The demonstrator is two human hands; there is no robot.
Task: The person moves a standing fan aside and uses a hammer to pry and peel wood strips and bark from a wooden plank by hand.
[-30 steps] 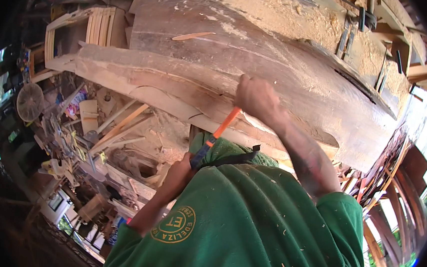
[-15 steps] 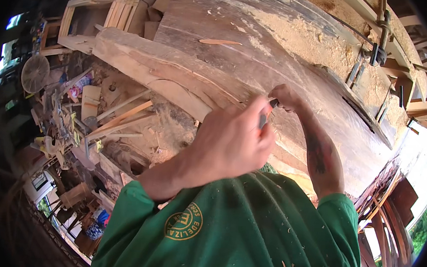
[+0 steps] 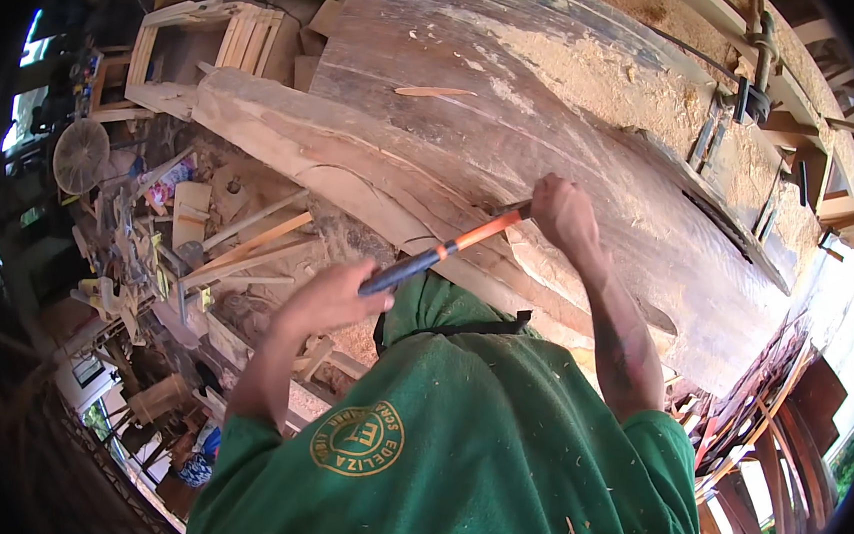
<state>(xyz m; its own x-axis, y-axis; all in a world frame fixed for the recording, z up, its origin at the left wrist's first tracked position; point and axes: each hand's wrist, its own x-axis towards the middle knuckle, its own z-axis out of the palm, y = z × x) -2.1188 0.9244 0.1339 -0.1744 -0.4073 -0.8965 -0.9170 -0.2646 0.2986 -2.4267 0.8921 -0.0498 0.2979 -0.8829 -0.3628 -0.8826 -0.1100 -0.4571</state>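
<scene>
My left hand [image 3: 334, 295] is wrapped round the dark grip of a hammer-like tool [image 3: 474, 236] with an orange shaft. Its far end meets my right hand, and its head cannot be made out. My right hand [image 3: 565, 212] is closed in a fist above the near edge of the work. Whatever it holds is hidden by its fingers. Below both hands lies a long, thick wooden plank [image 3: 287, 134] with a rough, uneven edge. A wide, dusty brown board [image 3: 394, 49] stretches beyond it, bearing a thin wood sliver [image 3: 435, 92].
Wood shavings [image 3: 603, 75] spread over the far board. A clamp [image 3: 756, 97] stands at the far right. On the left are a wooden frame [image 3: 178, 52], a round fan [image 3: 81, 155] and loose sticks [image 3: 253, 246]. Dark curved wood pieces [image 3: 784, 446] lean at the lower right.
My left hand has dropped away from the camera and moved left, so the tool's shaft now shows lengthwise. My right hand stays near the same spot, its fist turned slightly.
</scene>
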